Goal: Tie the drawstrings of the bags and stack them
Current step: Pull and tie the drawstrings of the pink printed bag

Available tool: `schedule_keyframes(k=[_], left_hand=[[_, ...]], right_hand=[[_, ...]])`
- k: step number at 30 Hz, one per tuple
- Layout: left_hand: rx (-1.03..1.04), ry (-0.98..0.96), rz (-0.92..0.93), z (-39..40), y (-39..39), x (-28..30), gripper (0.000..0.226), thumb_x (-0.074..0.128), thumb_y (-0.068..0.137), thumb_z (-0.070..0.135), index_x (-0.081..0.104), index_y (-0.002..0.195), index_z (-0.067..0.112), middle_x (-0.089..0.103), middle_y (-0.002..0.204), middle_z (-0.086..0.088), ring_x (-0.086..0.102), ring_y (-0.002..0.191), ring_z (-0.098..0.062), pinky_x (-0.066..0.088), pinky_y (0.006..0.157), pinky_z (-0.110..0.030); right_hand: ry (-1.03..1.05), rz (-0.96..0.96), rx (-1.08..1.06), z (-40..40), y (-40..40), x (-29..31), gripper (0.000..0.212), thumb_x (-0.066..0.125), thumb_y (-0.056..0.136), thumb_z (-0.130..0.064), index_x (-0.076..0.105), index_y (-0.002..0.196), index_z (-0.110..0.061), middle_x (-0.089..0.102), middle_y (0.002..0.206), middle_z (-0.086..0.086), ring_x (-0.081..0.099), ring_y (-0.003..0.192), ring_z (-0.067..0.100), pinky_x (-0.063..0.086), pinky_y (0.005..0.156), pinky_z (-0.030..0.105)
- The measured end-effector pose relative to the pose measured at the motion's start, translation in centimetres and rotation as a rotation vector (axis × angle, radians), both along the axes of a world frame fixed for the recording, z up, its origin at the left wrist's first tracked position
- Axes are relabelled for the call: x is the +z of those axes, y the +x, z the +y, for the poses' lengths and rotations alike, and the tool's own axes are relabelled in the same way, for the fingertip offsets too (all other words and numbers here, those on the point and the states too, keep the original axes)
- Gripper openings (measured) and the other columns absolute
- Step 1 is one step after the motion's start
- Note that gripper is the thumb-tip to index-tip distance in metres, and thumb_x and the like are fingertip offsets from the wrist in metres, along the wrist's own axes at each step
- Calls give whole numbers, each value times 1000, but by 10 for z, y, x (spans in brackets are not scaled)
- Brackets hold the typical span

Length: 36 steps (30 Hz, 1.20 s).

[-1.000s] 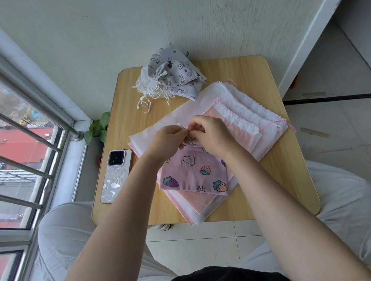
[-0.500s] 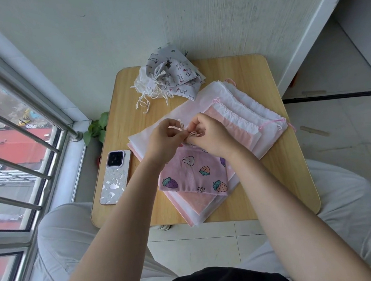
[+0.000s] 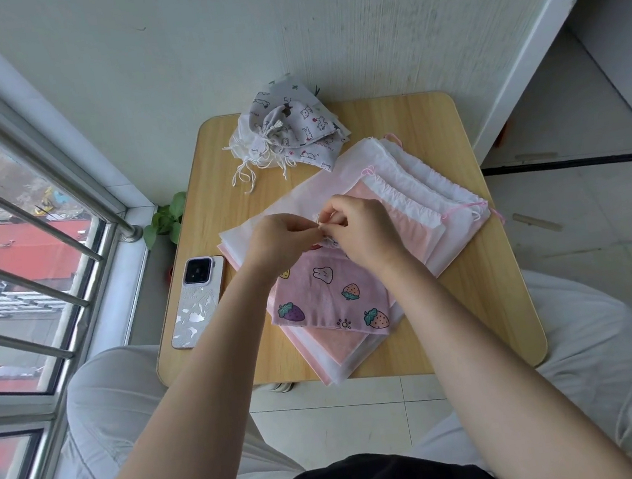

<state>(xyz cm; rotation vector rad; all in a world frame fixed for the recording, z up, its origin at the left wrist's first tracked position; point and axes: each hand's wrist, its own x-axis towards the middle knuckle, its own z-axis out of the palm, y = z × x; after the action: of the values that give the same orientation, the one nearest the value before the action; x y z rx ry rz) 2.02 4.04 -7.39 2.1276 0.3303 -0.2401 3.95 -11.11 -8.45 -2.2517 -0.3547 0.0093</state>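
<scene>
Left hand [image 3: 281,239] and right hand [image 3: 360,230] pinched thin white drawstring [image 3: 321,226] of soft pink strawberry-print cloth bag [image 3: 325,297], atop flat pink-white bag stack [image 3: 413,204] on rounded wooden surface [image 3: 481,283].

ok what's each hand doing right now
Left hand: closed, pinching the drawstring of the pink strawberry bag.
Right hand: closed, pinching the same drawstring.

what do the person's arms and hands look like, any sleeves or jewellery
Both forearms are bare right up to the bottom edge of the picture, with no sleeves in view. The left hand and right hand wear no gloves, and no watch, bracelet or ring shows. Fingernails are too small to judge.
</scene>
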Motion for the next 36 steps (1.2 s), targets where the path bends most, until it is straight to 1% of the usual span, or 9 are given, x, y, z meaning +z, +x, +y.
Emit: schedule_keyframes(k=[4, 8, 12, 14, 17, 23, 28, 33, 36], left_hand=[[-64, 129, -27, -3, 1, -2, 10, 70, 86, 25, 76, 85, 17, 72, 79, -9, 51, 56, -16, 42, 45, -25], [-102, 261, -127, -9, 2, -1, 16, 65, 90, 26, 73, 88, 12, 68, 80, 1, 59, 74, -16, 46, 60, -25], [-140, 360, -167, -15, 2, -4, 18, 59, 92, 29, 65, 91, 11, 67, 91, -3, 58, 83, -19, 46, 69, -30], [-172, 427, -201, -18, 1, -4, 16, 59, 91, 26, 64, 93, 10, 63, 95, -5, 54, 84, -21, 43, 69, -30], [-201, 490, -219, -18, -1, -2, 18, 61, 87, 25, 62, 95, 9, 58, 94, -5, 50, 83, -21, 40, 68, -30], [-234, 443, -306, -15, -9, -11, 14, 63, 87, 12, 65, 99, 7, 65, 99, -8, 58, 88, -24, 38, 69, -25], [-54, 406, -400, -16, -13, -19, 19, 72, 86, 21, 57, 89, 10, 54, 84, 2, 48, 73, -19, 38, 60, -31], [-40, 395, -466, -18, -17, -23, 13, 71, 84, 17, 68, 95, 11, 56, 89, 3, 56, 70, -16, 49, 60, -32], [83, 373, -454, -18, -24, -24, 23, 68, 83, 19, 59, 105, 15, 54, 97, 5, 54, 72, -12, 41, 52, -25]], right_hand=[[-78, -33, 16, 0, -1, 0, 10, 67, 88, -15, 72, 97, -12, 74, 86, 3, 65, 77, 16, 53, 67, 27], [-261, -100, 122, -1, 1, 6, 15, 61, 91, -15, 70, 97, -5, 71, 90, 10, 63, 88, 30, 49, 80, 40], [-467, -111, 153, 4, 6, 5, 10, 59, 92, -9, 63, 100, -5, 61, 103, 10, 52, 104, 28, 40, 86, 36], [-477, -47, 143, 4, 8, 3, 11, 57, 92, -6, 58, 103, -5, 57, 109, 11, 49, 107, 28, 41, 85, 36], [-338, 196, 151, 2, 9, 4, 10, 51, 94, -8, 58, 100, -7, 59, 107, 10, 53, 98, 25, 41, 76, 32], [-73, 565, 176, -6, 14, 2, 30, 51, 95, -11, 57, 66, -7, 56, 67, 9, 50, 64, 20, 39, 66, 32], [371, 826, 82, -6, 10, 4, 24, 52, 99, -6, 61, 76, -2, 59, 60, 6, 49, 52, 12, 37, 56, 23], [467, 864, -63, -6, 11, -1, 18, 56, 97, -6, 65, 81, -6, 57, 63, 2, 48, 55, 12, 38, 55, 22], [466, 841, -140, -5, 16, -5, 16, 59, 95, -10, 64, 81, -6, 57, 70, 5, 50, 60, 15, 39, 56, 25]])
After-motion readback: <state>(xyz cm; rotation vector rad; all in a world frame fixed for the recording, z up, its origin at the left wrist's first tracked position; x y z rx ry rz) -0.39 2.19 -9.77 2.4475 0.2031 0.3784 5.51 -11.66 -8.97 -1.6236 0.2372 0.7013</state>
